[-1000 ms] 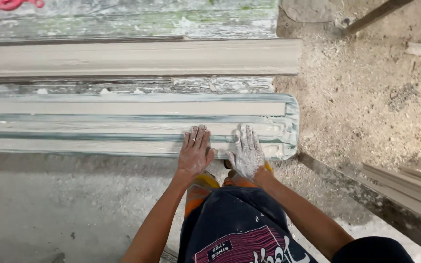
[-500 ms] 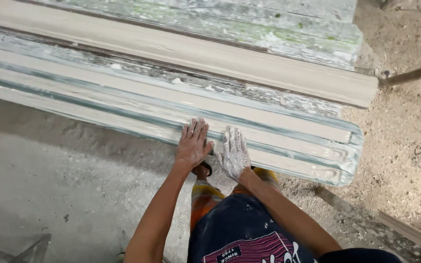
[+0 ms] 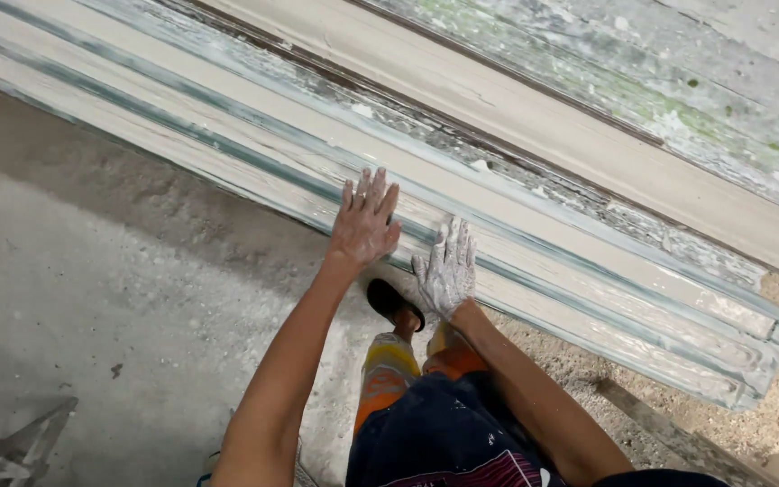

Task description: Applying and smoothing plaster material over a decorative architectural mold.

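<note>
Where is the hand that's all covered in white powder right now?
In the head view, the white-dusted right hand lies flat on the long pale ridged mould, just right of the bare left hand.

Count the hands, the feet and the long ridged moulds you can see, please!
Bare hands pressed flat on the mould: 2, left hand, plaster-whitened right hand
Dark-sandalled foot: 1
Long ridged pale plaster-caked mould: 1
Total: 4

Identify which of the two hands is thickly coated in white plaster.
The right hand: its back and fingers are caked white, while the left hand beside it is nearly bare. Both lie flat on the long ribbed mould.
</note>
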